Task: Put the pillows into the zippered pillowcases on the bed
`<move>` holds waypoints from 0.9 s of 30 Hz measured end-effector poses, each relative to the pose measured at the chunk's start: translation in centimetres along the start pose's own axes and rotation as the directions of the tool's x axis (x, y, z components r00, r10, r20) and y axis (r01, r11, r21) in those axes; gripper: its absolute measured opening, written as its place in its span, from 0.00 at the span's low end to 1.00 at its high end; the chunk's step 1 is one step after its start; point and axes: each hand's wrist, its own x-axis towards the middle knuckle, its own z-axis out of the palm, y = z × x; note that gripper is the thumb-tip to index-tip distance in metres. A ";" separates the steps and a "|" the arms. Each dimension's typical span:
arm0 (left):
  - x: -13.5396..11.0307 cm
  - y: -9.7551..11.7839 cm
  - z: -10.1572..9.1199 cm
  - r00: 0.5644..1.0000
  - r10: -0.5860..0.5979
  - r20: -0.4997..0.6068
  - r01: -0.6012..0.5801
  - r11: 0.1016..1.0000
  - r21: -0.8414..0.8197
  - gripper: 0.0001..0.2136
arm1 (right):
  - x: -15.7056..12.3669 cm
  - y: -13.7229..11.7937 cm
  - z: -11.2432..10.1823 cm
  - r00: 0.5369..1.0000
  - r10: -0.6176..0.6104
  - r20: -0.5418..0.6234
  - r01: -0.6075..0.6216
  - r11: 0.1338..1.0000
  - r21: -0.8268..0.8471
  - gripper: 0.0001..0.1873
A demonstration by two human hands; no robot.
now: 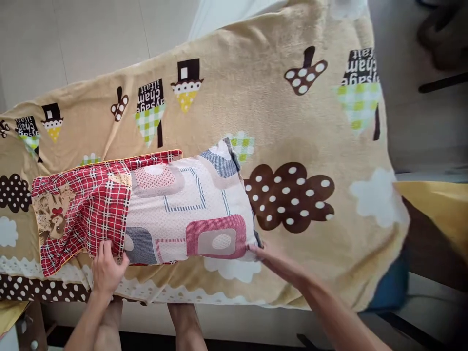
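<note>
A white pillow [215, 195] with grey, blue and pink rounded shapes lies on its side across the blanket. Its left part is inside a red plaid pillowcase [109, 209], which is bunched and wrinkled and has a tan patch with an animal print. My left hand [107, 269] pinches the lower edge of the pillowcase near its opening. At the pillow's lower right corner, my right hand [268, 260] has its thumb on top, gripping the corner; the other fingers are mostly hidden.
Beneath lies a beige blanket [248, 102] printed with trees, mushrooms and dotted clouds, covering a bed-like surface. Pale floor tiles [95, 34] run along the far side. A yellow cloth [435, 204] hangs at right, beside a blue item [389, 285] under the blanket's corner.
</note>
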 end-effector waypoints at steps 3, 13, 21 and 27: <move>-2.4 -0.7 2.8 0.965 -0.249 0.076 0.246 0.968 0.046 0.08 | -0.5 2.4 2.4 0.996 0.087 0.025 -0.090 0.971 0.220 0.35; -1.3 1.1 5.4 0.863 -0.480 0.156 0.488 0.873 -0.011 0.15 | 0.9 3.3 6.6 0.980 0.030 -0.196 0.079 0.848 0.525 0.26; -2.3 0.4 6.4 0.760 -0.541 0.360 0.584 0.811 -0.016 0.12 | -5.1 5.3 14.2 0.987 0.123 -0.102 -0.043 0.819 0.572 0.24; -2.4 0.9 7.7 0.760 -0.524 0.386 0.608 0.782 -0.136 0.13 | -6.4 3.4 27.2 0.983 0.179 -0.045 -0.114 0.780 0.615 0.29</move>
